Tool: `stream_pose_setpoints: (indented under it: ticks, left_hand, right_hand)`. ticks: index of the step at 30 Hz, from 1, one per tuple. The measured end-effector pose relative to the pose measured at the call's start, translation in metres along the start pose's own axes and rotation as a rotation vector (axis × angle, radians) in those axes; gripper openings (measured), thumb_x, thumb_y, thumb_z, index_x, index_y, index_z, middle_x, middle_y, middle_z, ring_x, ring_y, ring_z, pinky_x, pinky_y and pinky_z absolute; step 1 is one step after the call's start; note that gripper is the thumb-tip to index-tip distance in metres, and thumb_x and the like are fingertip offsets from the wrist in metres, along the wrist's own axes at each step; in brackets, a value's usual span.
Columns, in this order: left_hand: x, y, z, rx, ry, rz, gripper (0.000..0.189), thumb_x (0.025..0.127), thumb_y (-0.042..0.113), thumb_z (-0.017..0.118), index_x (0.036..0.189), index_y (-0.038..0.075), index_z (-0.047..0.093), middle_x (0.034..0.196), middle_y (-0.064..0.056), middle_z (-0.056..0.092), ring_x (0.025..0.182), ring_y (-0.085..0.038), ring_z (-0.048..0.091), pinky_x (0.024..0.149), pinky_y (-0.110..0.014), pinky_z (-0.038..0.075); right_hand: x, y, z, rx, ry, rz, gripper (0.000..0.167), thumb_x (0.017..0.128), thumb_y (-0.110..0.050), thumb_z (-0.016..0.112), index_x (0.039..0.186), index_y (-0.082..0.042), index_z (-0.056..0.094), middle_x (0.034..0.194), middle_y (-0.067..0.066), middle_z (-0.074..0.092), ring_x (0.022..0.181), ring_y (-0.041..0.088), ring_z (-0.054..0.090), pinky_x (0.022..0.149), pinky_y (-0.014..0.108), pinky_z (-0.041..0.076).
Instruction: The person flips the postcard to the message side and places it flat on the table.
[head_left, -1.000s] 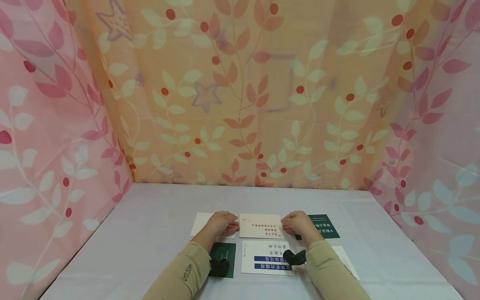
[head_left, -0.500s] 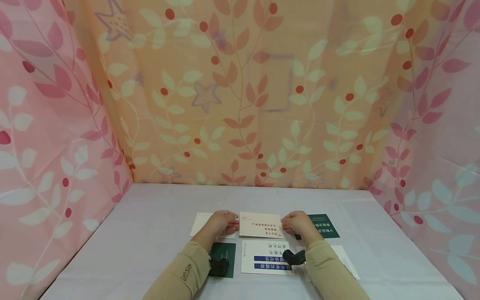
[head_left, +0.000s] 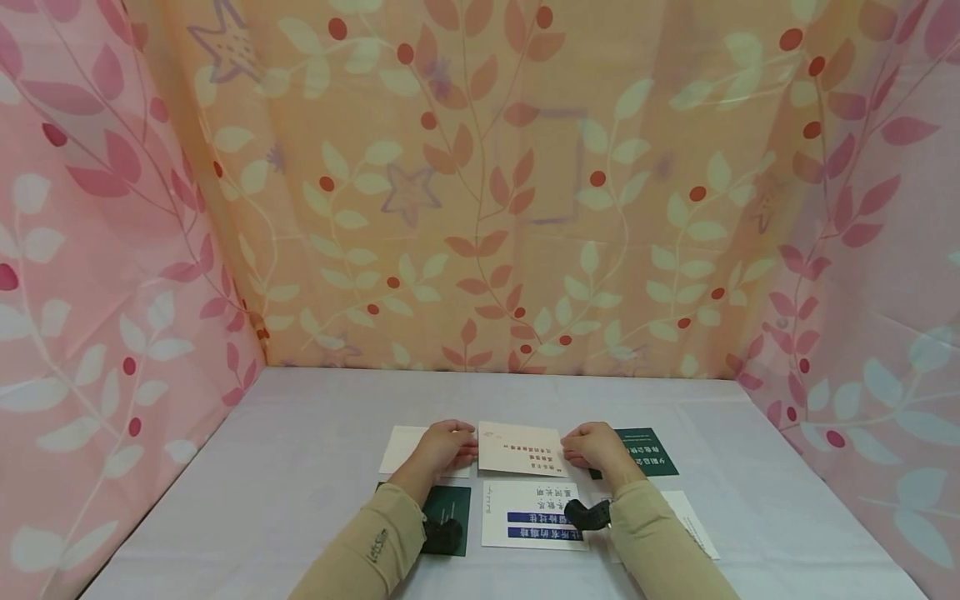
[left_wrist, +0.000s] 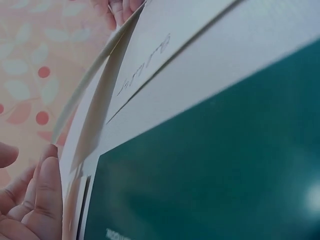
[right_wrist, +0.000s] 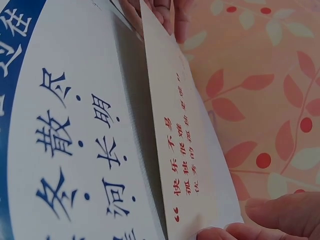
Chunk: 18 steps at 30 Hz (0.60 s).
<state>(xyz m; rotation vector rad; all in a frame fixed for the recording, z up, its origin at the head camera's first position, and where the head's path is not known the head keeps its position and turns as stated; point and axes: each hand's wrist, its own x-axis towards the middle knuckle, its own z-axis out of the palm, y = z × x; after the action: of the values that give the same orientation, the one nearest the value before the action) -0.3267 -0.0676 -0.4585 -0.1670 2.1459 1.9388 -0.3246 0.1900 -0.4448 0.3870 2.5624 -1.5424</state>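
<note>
Between my two hands a cream postcard [head_left: 521,450] with red lettering is raised off the table, its left end higher than its right. My left hand [head_left: 442,450] holds its left edge, fingertips at the card's end in the left wrist view. At the opposite short edge, my right hand [head_left: 600,448] grips it; thumb and fingers flank the corner in the right wrist view. Below lies a white postcard [head_left: 528,508] with blue bands and lettering. A green card [head_left: 450,504] is partly under my left wrist.
Beside my left hand lies a white card [head_left: 399,446], and beyond my right hand a green card [head_left: 651,450]. Another white card [head_left: 692,518] is partly hidden by the right sleeve. A white cloth covers the table [head_left: 300,467]; patterned curtains [head_left: 480,183] enclose it.
The cream postcard has risen and tilted, its left and far edges lifting higher. Both hands stay at its ends and have hardly moved.
</note>
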Motion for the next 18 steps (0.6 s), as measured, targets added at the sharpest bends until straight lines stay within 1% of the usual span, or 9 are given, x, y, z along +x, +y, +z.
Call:
stream_pose_setpoints:
  ticks: [3, 9, 15, 18]
  left_hand:
    - [-0.0001, -0.0002, 0.0012, 0.011, 0.011, 0.003, 0.025, 0.092, 0.015, 0.052, 0.114, 0.005, 0.057, 0.091, -0.012, 0.062, 0.074, -0.018, 0.063, 0.067, -0.026, 0.054]
    - [0.0001, -0.0001, 0.0030, 0.023, 0.003, 0.013, 0.025, 0.092, 0.015, 0.053, 0.114, 0.005, 0.058, 0.091, -0.012, 0.062, 0.072, -0.017, 0.061, 0.067, -0.025, 0.053]
    - [-0.0005, -0.0002, 0.0066, 0.025, -0.010, 0.015, 0.018, 0.090, 0.012, 0.055, 0.105, 0.004, 0.061, 0.089, -0.011, 0.062, 0.068, -0.016, 0.060, 0.063, -0.025, 0.053]
    - [-0.0012, -0.0008, 0.0088, 0.040, -0.004, 0.014, 0.016, 0.089, 0.011, 0.056, 0.102, 0.004, 0.061, 0.088, -0.010, 0.061, 0.067, -0.016, 0.059, 0.060, -0.025, 0.052]
  right_hand:
    - [0.0002, 0.0006, -0.0001, -0.007, -0.005, -0.007, 0.013, 0.084, -0.011, 0.063, 0.089, 0.001, 0.064, 0.082, 0.009, 0.066, 0.072, 0.017, 0.063, 0.067, 0.029, 0.054]
    - [0.0011, 0.0015, 0.0001, -0.001, -0.008, -0.015, 0.013, 0.084, -0.011, 0.063, 0.089, 0.002, 0.064, 0.081, 0.009, 0.066, 0.071, 0.016, 0.063, 0.066, 0.029, 0.054]
    - [0.0007, 0.0015, 0.0002, 0.009, 0.001, -0.017, 0.013, 0.084, -0.010, 0.063, 0.089, 0.002, 0.064, 0.081, 0.009, 0.066, 0.072, 0.017, 0.063, 0.066, 0.029, 0.054]
    - [0.0007, 0.0020, 0.0008, 0.009, 0.000, -0.023, 0.013, 0.084, -0.009, 0.063, 0.089, 0.003, 0.064, 0.080, 0.010, 0.066, 0.072, 0.017, 0.063, 0.066, 0.029, 0.054]
